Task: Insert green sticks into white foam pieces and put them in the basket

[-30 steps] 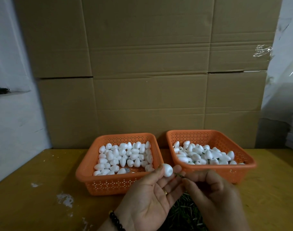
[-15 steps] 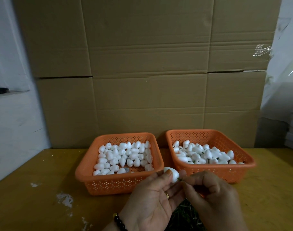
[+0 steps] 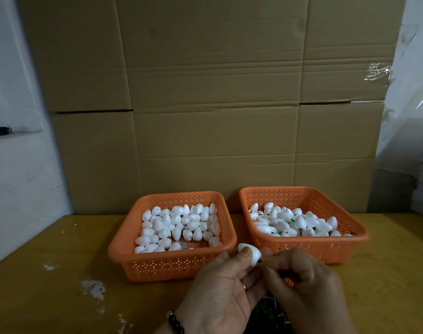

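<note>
Lower now, left hand (image 3: 220, 290) pinches foam piece (image 3: 250, 255); right hand (image 3: 304, 283) pinches green stick (image 3: 260, 261) at it.

Dim, yellowish indoor light; soft shadows fall on the bench (image 3: 61, 249). Wide-angle bending bows the edges. Glare glints on plastic film (image 3: 378, 72). Overall soft, slightly blurred.

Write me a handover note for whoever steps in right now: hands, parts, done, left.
Left hand pinches a foam piece. Right hand pinches a green stick at the piece's base; how deep it sits is unclear.
Left basket: plain pieces. Right basket: stuck ones.
Spare sticks lie under the hands.
Left: drop this one right, then repeat.
</note>
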